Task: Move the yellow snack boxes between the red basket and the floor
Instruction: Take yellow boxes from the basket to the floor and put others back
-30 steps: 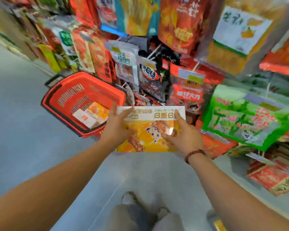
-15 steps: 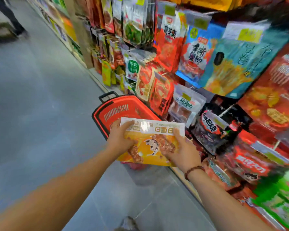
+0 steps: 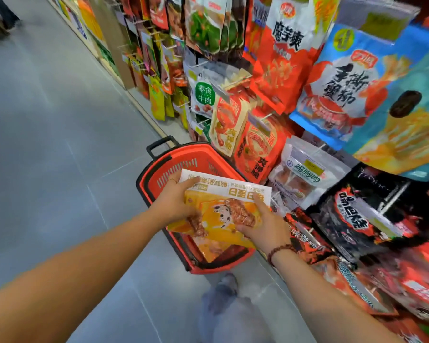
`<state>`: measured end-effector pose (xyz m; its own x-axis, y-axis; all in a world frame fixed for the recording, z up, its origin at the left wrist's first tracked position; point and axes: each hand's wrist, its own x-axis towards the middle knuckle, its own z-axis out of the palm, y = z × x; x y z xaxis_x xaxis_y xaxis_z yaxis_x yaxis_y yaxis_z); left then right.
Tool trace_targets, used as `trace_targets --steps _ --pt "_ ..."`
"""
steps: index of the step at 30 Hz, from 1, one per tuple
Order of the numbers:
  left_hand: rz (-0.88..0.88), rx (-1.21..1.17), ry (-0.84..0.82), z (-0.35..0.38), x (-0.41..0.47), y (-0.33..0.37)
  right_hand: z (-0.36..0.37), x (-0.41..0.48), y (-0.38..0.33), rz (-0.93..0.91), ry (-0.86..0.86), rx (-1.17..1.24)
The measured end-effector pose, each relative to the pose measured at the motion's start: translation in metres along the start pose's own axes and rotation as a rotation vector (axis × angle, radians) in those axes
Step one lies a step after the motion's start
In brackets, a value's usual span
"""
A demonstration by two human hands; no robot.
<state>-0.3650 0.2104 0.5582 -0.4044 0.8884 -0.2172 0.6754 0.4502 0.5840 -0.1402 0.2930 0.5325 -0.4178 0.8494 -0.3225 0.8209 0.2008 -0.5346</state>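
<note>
A yellow snack box (image 3: 227, 211) with a white top band and a picture of spotted eggs hangs flat over the red basket (image 3: 176, 167). My left hand (image 3: 176, 201) grips its left edge and my right hand (image 3: 265, 224) grips its right edge, a bead bracelet on that wrist. The basket stands on the grey floor (image 3: 60, 169) beside the shelf, its black handle (image 3: 160, 144) at the far end. Under the held box, another yellow box (image 3: 216, 251) lies inside the basket, mostly hidden.
Hanging snack bags (image 3: 282, 58) on pegs fill the rack to the right, close to the basket and my right arm. My feet (image 3: 223, 300) stand just before the basket. Open aisle floor stretches left and ahead. A person's legs (image 3: 5, 13) show far up the aisle.
The view swung up and along the aisle. The box, held in both hands throughout, now sits over the basket instead of to its right, and the basket lies closer beneath my hands.
</note>
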Motion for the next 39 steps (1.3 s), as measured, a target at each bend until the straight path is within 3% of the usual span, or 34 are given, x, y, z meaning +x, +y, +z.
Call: trace_targets --steps 14,26,33,39 --pt "0.093 0.052 -0.235 -0.009 0.186 -0.048 0.037 0.142 -0.033 0.209 -0.017 0.014" --pt "0.309 0.095 -0.463 0.056 0.357 -0.184 0.203 0.258 -0.046 0.546 0.083 0.118" --pt "0.441 0.141 -0.487 0.138 0.407 -0.278 0.316 0.302 -0.013 0.680 0.117 0.183" --pt "0.443 0.160 -0.536 0.193 0.430 -0.311 0.379 0.324 0.012 0.757 0.115 0.261"
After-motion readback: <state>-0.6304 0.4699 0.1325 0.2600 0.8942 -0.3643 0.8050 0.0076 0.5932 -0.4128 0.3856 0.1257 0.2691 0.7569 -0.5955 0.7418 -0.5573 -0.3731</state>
